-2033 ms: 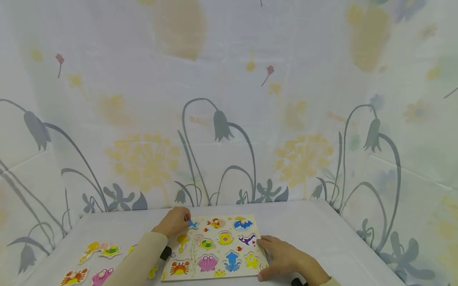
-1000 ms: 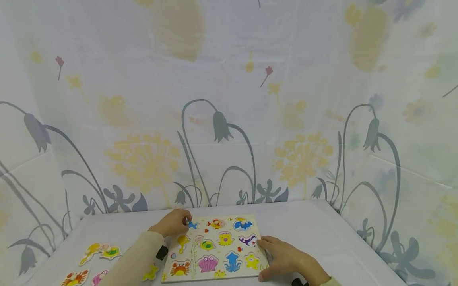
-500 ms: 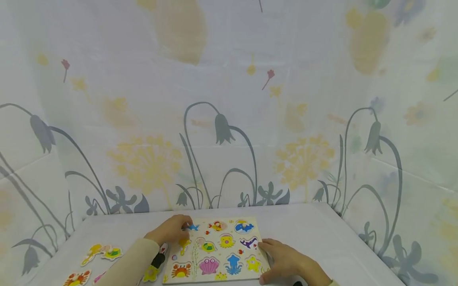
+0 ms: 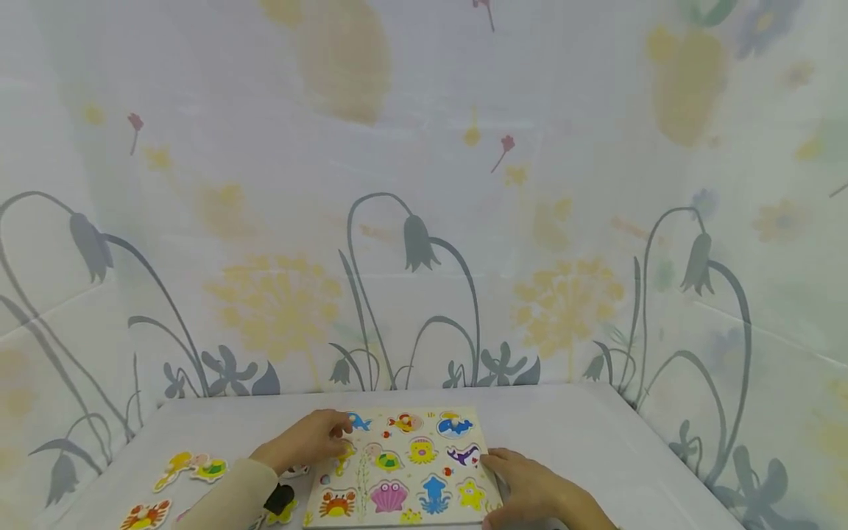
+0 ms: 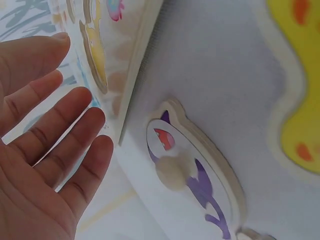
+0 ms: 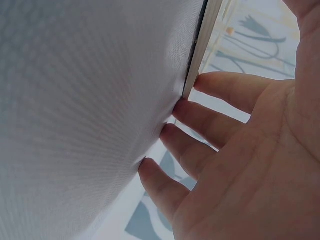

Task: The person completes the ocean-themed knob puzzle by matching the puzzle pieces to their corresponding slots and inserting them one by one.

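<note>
A wooden puzzle board [image 4: 391, 521] with sea-animal pictures lies on the table. My left hand [image 4: 306, 440] is beside its upper left corner, fingertips close to a blue fish-like piece [image 4: 361, 422]. In the left wrist view the left hand [image 5: 45, 170] has fingers spread apart and holds nothing; below it lies a purple-and-white whale piece [image 5: 200, 182] with a round knob. My right hand [image 4: 533, 484] rests along the board's right edge. In the right wrist view its fingers [image 6: 210, 120] are extended, the upper fingertip touching the board's side.
Left of the board lie loose pieces: a crab [image 4: 147, 514], a turtle [image 4: 210, 469], a yellow seahorse-like piece [image 4: 175, 468] and a yellow piece [image 4: 286, 511], partly behind the left wrist. Knobbed red fish [image 4: 405, 422] and blue whale [image 4: 454, 425] pieces sit in the board's top row. A flowered curtain [image 4: 424, 294] stands behind.
My left hand has let go of the blue piece at the upper left slot and drawn back slightly left and towards me, uncovering more of it. The right hand stays at the board's edge.
</note>
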Available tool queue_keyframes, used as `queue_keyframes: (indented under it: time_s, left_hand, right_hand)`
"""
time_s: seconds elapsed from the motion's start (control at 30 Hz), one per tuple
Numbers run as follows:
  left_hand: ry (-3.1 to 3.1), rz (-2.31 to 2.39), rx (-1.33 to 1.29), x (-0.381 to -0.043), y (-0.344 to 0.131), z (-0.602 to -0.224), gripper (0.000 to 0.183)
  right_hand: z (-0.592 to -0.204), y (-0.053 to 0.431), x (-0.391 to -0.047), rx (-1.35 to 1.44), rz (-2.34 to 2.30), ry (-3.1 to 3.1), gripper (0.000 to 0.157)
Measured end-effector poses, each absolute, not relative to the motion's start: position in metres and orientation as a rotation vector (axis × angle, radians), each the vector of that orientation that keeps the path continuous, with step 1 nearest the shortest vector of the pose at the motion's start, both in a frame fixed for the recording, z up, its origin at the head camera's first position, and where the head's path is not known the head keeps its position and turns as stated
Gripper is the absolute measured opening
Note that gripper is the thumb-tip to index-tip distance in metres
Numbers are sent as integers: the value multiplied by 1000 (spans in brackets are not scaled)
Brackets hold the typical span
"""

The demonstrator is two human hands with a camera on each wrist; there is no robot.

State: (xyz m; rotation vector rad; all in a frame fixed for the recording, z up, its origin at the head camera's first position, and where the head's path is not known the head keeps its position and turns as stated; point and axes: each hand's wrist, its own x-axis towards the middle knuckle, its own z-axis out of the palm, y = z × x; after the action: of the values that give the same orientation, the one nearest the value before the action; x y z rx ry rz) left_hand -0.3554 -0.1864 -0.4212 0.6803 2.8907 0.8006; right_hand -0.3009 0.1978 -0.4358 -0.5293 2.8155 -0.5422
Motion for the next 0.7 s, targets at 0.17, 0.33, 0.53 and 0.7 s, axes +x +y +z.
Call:
queue_keyframes:
  time_s: [0.17, 0.33, 0.53, 0.7]
  left_hand:
    - [2902, 794, 646, -347, -198, -421, 22]
    - [2938, 756, 597, -340, -216, -423, 20]
    - [2955, 752, 680, -334, -233, -423, 19]
    - [2962, 754, 666, -333, -245, -420, 19]
  right_hand:
    - [-440, 196, -304, -522, -529, 2825, 90]
    - [-441, 193, -306, -571, -531, 2828, 91]
    - [-439, 193, -304, -558, -539, 2824, 91]
    - [-437, 198, -302, -532, -548, 2812, 90]
